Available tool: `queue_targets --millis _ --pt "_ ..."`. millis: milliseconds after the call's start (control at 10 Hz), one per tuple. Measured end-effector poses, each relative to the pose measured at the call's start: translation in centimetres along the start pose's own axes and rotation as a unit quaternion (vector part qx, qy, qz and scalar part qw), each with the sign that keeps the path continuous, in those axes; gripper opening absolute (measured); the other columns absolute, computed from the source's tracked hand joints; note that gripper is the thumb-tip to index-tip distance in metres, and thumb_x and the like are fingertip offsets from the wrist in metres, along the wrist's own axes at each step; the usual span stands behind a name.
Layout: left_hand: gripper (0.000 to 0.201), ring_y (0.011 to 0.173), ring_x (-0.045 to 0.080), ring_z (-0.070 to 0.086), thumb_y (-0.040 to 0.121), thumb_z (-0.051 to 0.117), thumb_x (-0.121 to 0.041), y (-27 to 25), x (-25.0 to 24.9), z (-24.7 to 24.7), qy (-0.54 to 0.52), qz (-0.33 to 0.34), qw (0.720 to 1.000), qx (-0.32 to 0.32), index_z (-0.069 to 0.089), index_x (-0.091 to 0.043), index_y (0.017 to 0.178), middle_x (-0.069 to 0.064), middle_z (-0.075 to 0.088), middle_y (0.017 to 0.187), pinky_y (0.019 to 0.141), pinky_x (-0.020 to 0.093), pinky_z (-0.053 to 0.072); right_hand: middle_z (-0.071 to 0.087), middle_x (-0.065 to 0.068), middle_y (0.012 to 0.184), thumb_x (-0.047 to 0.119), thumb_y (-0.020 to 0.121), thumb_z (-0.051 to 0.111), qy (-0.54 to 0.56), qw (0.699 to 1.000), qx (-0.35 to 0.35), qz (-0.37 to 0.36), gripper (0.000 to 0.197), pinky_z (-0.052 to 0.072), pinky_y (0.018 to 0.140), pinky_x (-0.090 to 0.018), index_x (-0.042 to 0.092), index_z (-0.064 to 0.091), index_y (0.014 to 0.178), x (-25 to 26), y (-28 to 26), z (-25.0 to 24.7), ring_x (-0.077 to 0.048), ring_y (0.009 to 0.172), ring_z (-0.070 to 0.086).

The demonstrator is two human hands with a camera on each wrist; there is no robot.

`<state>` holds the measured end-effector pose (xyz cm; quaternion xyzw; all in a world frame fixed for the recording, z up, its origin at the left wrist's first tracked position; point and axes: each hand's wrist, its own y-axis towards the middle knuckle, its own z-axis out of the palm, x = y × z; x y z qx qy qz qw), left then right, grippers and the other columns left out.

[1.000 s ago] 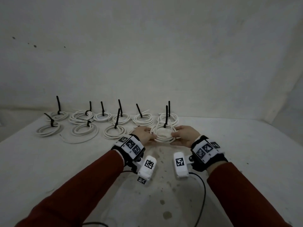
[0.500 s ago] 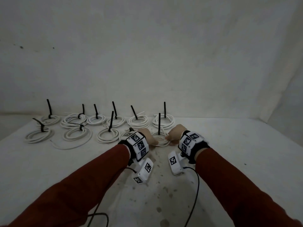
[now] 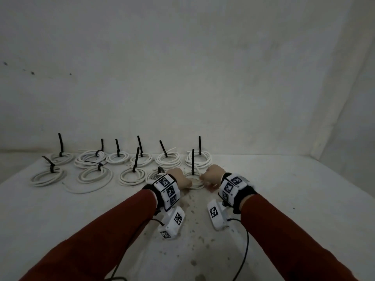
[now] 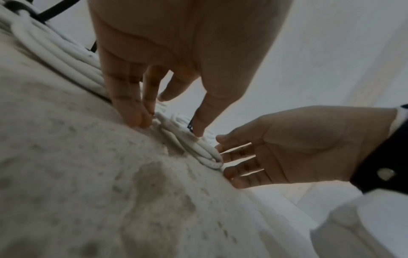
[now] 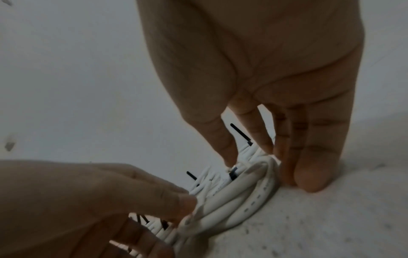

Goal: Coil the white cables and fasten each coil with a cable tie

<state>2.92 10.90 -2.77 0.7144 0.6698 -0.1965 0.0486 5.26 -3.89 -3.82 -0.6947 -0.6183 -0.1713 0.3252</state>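
Observation:
A white cable coil (image 3: 193,180) lies flat on the table, its black cable tie (image 3: 192,162) standing upright at the far side. My left hand (image 3: 180,177) is on the coil's left rim and my right hand (image 3: 213,175) on its right rim. In the left wrist view the left hand (image 4: 170,124) has its fingertips outside the coil (image 4: 198,150) and its thumb on top. In the right wrist view the right hand (image 5: 269,174) pinches the coil (image 5: 232,206) the same way, thumb by the tie (image 5: 233,173) and fingertips on the table.
Several tied coils with upright black ties fill two rows at the back left, the nearest ones (image 3: 132,176) (image 3: 198,161) close to my hands. A loose cable end (image 3: 81,189) trails off one coil. The stained table (image 3: 192,250) meets a wall behind.
Both hands have carried the coil away from me and set it down in the front row, next to the other tied coils.

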Motion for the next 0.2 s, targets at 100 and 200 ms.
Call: queue_targets --millis 100,200 --pt "0.041 0.107 0.028 0.057 0.091 0.053 -0.045 -1.2 0.5 -0.6 -0.013 0.034 0.999 -0.022 0.062 -0.008 0.102 0.016 0.062 0.113 0.073 0.027 0.036 0.056 -0.015 0.111 0.023 0.089 0.062 0.003 1.000 -0.018 -0.019 0.038 0.057 0.065 -0.035 0.002 0.051 0.120 0.2 -1.6 -0.2 -0.029 0.081 0.063" --pt "0.022 0.107 0.016 0.057 0.090 0.057 -0.036 -3.4 1.8 -0.8 -0.087 0.075 0.990 -0.081 0.064 -0.018 0.099 0.003 0.064 0.106 0.076 0.018 0.035 0.052 -0.015 0.121 0.027 0.089 0.064 0.015 0.998 -0.014 -0.058 0.056 0.051 0.050 -0.026 0.005 0.044 0.136 -0.5 -4.2 -0.2 -0.019 0.069 0.060"
